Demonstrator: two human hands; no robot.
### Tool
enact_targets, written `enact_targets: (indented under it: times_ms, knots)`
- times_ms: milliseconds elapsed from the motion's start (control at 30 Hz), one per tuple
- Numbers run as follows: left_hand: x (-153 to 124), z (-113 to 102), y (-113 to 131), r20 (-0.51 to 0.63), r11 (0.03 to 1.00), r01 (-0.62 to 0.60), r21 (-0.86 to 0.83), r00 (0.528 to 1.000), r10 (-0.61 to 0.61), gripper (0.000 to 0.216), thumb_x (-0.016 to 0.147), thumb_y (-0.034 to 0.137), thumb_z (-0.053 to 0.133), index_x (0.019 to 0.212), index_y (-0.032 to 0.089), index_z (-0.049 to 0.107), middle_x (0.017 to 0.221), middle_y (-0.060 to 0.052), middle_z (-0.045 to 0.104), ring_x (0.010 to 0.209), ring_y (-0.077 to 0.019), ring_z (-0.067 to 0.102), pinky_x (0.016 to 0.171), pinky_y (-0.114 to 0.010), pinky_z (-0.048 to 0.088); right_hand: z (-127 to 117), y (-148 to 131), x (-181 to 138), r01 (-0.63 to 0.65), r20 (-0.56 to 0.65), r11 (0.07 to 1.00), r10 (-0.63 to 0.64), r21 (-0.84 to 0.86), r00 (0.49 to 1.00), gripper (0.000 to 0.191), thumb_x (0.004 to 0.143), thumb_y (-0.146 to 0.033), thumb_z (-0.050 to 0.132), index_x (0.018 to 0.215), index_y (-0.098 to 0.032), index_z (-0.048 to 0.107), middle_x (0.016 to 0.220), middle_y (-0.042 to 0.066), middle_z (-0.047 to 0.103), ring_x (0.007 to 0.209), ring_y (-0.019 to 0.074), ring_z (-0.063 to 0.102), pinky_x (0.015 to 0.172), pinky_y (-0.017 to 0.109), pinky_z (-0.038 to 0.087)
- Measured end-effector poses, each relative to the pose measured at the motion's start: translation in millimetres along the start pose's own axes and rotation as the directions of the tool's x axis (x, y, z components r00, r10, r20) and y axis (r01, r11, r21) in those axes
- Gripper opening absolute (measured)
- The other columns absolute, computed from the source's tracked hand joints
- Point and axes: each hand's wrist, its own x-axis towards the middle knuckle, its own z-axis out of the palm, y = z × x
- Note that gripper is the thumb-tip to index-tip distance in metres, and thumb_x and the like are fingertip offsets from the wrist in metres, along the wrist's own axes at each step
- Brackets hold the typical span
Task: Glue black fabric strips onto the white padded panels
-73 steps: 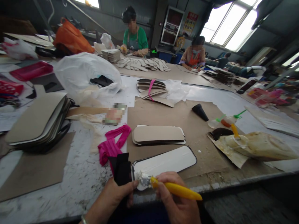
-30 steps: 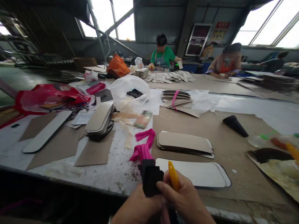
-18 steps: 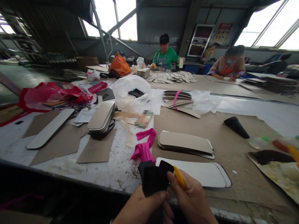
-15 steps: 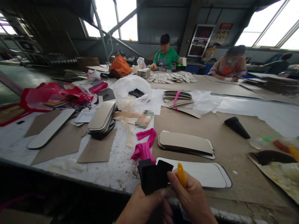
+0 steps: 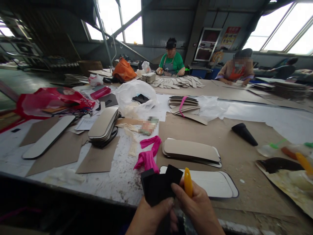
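Note:
At the near table edge my left hand (image 5: 151, 218) grips a small fanned stack of black pieces (image 5: 158, 184), thumb pressed on the front one. My right hand (image 5: 198, 212) is closed round a yellow-handled brush (image 5: 188, 182) that points up, and its fingertips touch the rightmost black piece. Just beyond my hands a long white panel with a dark border (image 5: 210, 183) lies flat on brown cardboard (image 5: 234, 147). Behind it sits a low stack of tan panels (image 5: 192, 150). A crumpled pink band (image 5: 148, 155) lies left of them.
A taller stack of tan panels (image 5: 104, 124), a white panel (image 5: 47, 137) and red bags (image 5: 53, 99) lie to the left. A black cone (image 5: 244, 133), glue bottles (image 5: 281, 150) and a glue-smeared sheet (image 5: 290, 179) are to the right. Two people (image 5: 171, 60) work at the far side.
Earlier the brush tip rested on the white panel's near end. Since then my right hand turned the brush upright and came against the black pieces, which my left hand has fanned apart. The view tilted up.

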Motion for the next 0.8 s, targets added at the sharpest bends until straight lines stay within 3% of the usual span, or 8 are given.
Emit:
enact_targets:
  times_ms: [67,200,300,400,500,633,800]
  knots:
    - [-0.1,3.2,0.1,-0.042,0.999,-0.042,-0.007,0.998,0.042,0.037,0.052,0.043,0.079,0.063,0.01,0.065,0.043,-0.002,0.059,0.04,-0.0111,0.054,0.044,-0.021,0.042,1.6,-0.7,0.6,-0.008,-0.012,0.999,0.008,0.039,1.0,0.04,0.063,-0.055,0.066,0.066,-0.02,0.047,0.04,-0.009,0.043,0.034,0.0095,0.045,0.036,0.02,0.037]
    - [-0.1,10.1,-1.7,-0.12,0.995,-0.101,0.005,0.988,0.101,0.04,0.05,0.047,0.079,0.054,0.01,0.064,0.039,-0.001,0.056,0.038,-0.0096,0.051,0.043,-0.02,0.04,5.3,-2.5,-2.2,-0.104,0.089,0.982,0.091,0.156,0.992,0.038,0.068,-0.053,0.063,0.068,-0.021,0.042,0.036,-0.01,0.041,0.03,0.0114,0.046,0.034,0.021,0.036]
    - [0.5,11.9,-4.2,-0.128,0.993,-0.114,0.011,0.985,0.115,0.042,0.048,0.049,0.079,0.05,0.011,0.062,0.035,0.0,0.053,0.036,-0.0083,0.047,0.042,-0.02,0.038,3.6,-2.5,-3.8,-0.022,-0.027,0.999,0.023,0.043,0.999,0.038,0.067,-0.053,0.064,0.063,-0.02,0.044,0.042,-0.008,0.042,0.037,0.0094,0.044,0.039,0.02,0.036]
    - [0.9,9.7,-4.4,-0.145,0.994,-0.108,-0.01,0.984,0.106,0.043,0.053,0.048,0.077,0.072,0.01,0.069,0.041,0.0,0.057,0.038,-0.0092,0.049,0.043,-0.02,0.039,-1.8,-3.0,-3.7,0.052,-0.121,0.995,-0.062,-0.09,0.991,0.038,0.066,-0.052,0.064,0.058,-0.019,0.047,0.047,-0.007,0.04,0.046,0.0093,0.04,0.044,0.02,0.035]
    - [-0.2,6.1,-0.4,-0.141,0.988,-0.141,-0.071,0.981,0.13,0.046,0.059,0.043,0.075,0.093,0.012,0.069,0.062,-0.006,0.069,0.056,-0.0165,0.061,0.056,-0.025,0.048,-7.7,-4.4,-2.9,0.03,-0.061,0.994,-0.037,-0.103,0.997,0.036,0.068,-0.051,0.062,0.058,-0.021,0.046,0.044,-0.007,0.035,0.044,0.0095,0.035,0.042,0.021,0.03]
    - [-3.4,4.0,6.5,-0.055,0.972,-0.177,-0.152,0.984,0.17,0.044,0.059,0.03,0.077,0.099,0.013,0.068,0.086,-0.011,0.072,0.083,-0.0252,0.066,0.085,-0.034,0.046,-12.2,-5.8,-1.4,0.008,0.019,0.995,-0.006,-0.096,1.0,0.039,0.068,-0.054,0.061,0.056,-0.021,0.043,0.045,-0.008,0.032,0.042,0.0078,0.028,0.041,0.021,0.026]
    - [-4.5,3.6,7.0,-0.02,0.967,-0.112,-0.229,0.994,0.11,0.046,0.057,0.026,0.079,0.1,0.013,0.068,0.09,-0.012,0.072,0.087,-0.0265,0.065,0.09,-0.034,0.043,-9.5,-4.0,-0.9,-0.002,0.021,0.991,0.005,-0.132,1.0,0.042,0.067,-0.059,0.059,0.057,-0.021,0.044,0.044,-0.008,0.031,0.041,0.0074,0.025,0.039,0.021,0.024]
